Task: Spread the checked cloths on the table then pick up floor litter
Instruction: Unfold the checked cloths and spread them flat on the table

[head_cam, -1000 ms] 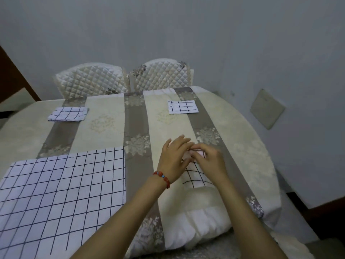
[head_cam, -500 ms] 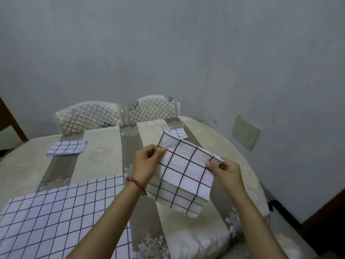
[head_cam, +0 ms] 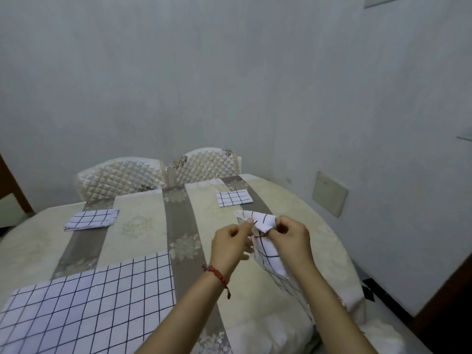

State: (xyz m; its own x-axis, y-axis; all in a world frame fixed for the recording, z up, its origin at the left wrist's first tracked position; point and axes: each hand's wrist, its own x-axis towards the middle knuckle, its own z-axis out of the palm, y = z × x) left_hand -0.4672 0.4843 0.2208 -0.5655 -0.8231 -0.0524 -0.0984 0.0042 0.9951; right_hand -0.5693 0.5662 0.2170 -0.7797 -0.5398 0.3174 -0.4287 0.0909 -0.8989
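Observation:
My left hand (head_cam: 231, 245) and my right hand (head_cam: 291, 238) pinch the top edge of a white checked cloth (head_cam: 265, 245), held up over the right part of the round table (head_cam: 143, 226). The cloth hangs partly unfolded, its lower part trailing down behind my right forearm. One checked cloth (head_cam: 86, 302) lies spread flat at the near left. Two folded checked cloths rest farther back: the left one (head_cam: 92, 219) and the right one (head_cam: 233, 198). No floor litter shows.
Two quilted cream chairs (head_cam: 122, 175) stand against the table's far side by the grey wall. A beige wall plate (head_cam: 329, 192) sits at the right. A dark wooden edge (head_cam: 12, 185) shows at the far left. A white cushion (head_cam: 383, 335) lies below the table's right rim.
Both hands lifted the folded cloth off the table, held it wide apart, then came close together at its top edge as it opens and hangs down. The view tilted upward.

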